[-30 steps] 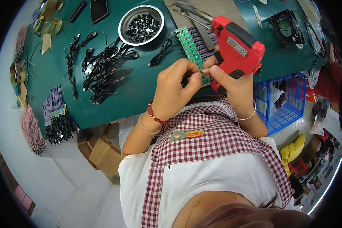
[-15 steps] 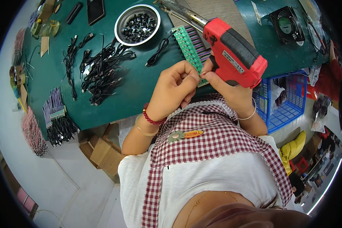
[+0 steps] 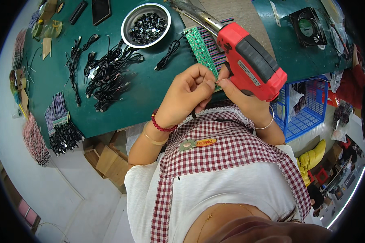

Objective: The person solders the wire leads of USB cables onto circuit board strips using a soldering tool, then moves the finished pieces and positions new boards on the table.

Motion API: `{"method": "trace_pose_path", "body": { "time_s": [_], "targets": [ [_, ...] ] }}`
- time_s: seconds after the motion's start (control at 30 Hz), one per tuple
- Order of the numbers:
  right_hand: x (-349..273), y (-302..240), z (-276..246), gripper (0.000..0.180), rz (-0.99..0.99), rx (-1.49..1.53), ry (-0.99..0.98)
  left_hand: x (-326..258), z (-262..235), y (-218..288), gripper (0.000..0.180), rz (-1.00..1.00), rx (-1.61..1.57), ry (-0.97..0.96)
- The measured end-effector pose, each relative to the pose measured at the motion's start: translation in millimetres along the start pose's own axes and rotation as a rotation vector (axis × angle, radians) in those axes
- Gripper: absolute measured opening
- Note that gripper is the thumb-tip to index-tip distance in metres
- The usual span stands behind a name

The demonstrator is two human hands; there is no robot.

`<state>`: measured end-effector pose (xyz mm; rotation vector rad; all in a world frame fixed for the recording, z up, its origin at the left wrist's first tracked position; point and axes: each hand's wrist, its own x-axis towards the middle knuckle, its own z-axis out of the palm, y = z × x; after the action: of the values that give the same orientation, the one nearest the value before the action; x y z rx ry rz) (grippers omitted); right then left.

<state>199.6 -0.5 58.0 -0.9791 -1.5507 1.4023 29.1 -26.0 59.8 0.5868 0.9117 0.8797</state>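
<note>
In front of my apron, the fingertips of both hands meet at a thin wire end. My left hand is closed in a pinch, and a short dark piece of cable shows below it. My right hand pinches the wire end from the other side. A red and black soldering gun lies across the view over my right hand, its metal barrel toward the upper left. Whether my hidden fingers also grip the gun, I cannot tell. Beyond the fingertips lies a green circuit board panel.
A metal bowl of small black connectors stands left of the panel. Bundled black USB cables lie on the green table; a single coil sits nearer. At right are a black fan and a blue crate.
The rear of the soldering gun has dipped slightly downward. My left fingers have shifted a little at the wire, and a dark piece of cable now shows below them.
</note>
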Motion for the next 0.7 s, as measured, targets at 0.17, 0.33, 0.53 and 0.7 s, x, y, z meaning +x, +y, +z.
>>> {"method": "trace_pose_path", "body": {
  "time_s": [0.17, 0.33, 0.53, 0.7],
  "targets": [
    [3, 0, 8, 0.018, 0.098, 0.094, 0.102, 5, 0, -11, 0.006, 0.415, 0.477, 0.135],
    [10, -2, 3, 0.018, 0.175, 0.156, 0.158, 7, 3, -3, 0.009, 0.655, 0.793, 0.313],
    [12, 2, 0, 0.045, 0.285, 0.153, 0.101, 12, 1, -7, 0.011, 0.747, 0.905, 0.322],
    [12, 9, -1, 0.018, 0.230, 0.141, 0.095, 15, 1, -5, 0.011, 0.808, 1.031, 0.363]
  ]
}}
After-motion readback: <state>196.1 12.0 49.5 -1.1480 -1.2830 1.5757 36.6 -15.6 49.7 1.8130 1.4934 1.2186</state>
